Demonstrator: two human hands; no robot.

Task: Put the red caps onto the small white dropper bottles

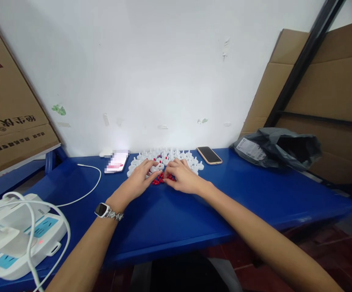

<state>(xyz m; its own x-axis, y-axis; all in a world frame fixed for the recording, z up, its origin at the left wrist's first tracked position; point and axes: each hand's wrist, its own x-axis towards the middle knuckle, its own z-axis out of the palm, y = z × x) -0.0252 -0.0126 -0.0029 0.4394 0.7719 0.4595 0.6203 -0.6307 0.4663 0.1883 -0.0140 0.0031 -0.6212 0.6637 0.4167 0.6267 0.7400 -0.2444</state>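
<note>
Both hands are down on the blue bench [255, 194]: the left hand [138, 181] and right hand [183, 176] meet over a small heap of red pieces [160, 178], fingertips touching a spread of small white plastic parts [176, 155] beside it. A phone [209, 155] lies to the right, a grey bag [277, 148] beyond it, and a white power strip [14, 239] sits near left.

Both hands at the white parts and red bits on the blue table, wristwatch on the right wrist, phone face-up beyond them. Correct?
Not quite: the wristwatch is on the left wrist, as the head view shows. The rest holds: left hand and right hand at the white parts and red bits on the blue table, phone beyond.
</note>
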